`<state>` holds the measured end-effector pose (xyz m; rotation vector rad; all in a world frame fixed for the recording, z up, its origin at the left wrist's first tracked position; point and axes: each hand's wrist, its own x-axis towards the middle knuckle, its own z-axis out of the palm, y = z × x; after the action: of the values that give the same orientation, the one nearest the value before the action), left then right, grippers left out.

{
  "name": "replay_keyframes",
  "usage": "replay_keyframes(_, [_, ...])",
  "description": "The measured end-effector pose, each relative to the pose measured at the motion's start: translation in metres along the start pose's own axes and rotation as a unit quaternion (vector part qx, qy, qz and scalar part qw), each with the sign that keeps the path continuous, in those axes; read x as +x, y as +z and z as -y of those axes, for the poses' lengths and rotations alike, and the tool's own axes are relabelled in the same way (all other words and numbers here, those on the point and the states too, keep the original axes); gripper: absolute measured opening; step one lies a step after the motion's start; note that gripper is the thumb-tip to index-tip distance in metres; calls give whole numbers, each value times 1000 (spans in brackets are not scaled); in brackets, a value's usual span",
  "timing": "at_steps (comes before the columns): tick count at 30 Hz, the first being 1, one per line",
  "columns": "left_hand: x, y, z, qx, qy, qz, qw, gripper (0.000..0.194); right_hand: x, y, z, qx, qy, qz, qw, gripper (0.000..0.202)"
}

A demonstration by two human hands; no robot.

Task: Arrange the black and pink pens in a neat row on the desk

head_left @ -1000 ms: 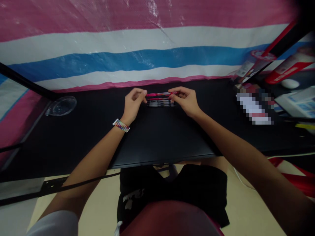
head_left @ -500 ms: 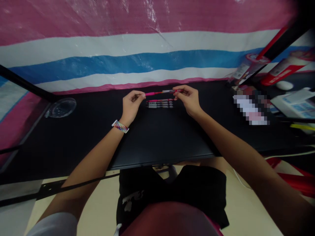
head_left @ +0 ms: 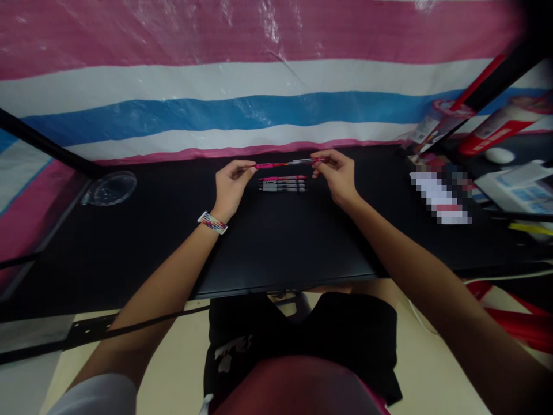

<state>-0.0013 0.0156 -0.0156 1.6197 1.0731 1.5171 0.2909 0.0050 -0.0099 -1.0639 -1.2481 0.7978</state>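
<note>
My left hand (head_left: 231, 184) pinches the end of a pink pen barrel (head_left: 265, 166), its wrist in a multicoloured band. From the right, my right hand (head_left: 337, 176) pinches the red end of a clear, slim pen part (head_left: 302, 161). The two pieces lie in one line above the desk, their inner ends meeting or almost meeting; which of these I cannot tell. Just below them, several pens (head_left: 283, 184) rest side by side on the black desk (head_left: 280, 242), a pink one at the back and grey ones in front.
A clear round lid (head_left: 113, 188) lies at the desk's left. At the right are a clear cup (head_left: 438, 124) with a red straw, a red and white canister (head_left: 501, 129), a white egg-shaped object (head_left: 500, 153), a blurred-out item (head_left: 440, 196) and a white box (head_left: 522, 184).
My right hand has moved slightly to the right with the clear part, and more of that part shows between my hands. My left hand has hardly moved.
</note>
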Motion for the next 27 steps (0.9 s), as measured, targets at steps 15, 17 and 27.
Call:
replay_keyframes(15, [-7,3,-9,53,31,98,993,28,-12,6,3,33,42,93,994,23])
replay_keyframes(17, [-7,4,-9,29,40,97,994,24,-11,6,0,39,56,91,994,24])
replay_keyframes(27, [-8,6,-12,21,34,114,993,45,-13,10,4,66,64,105,990,28])
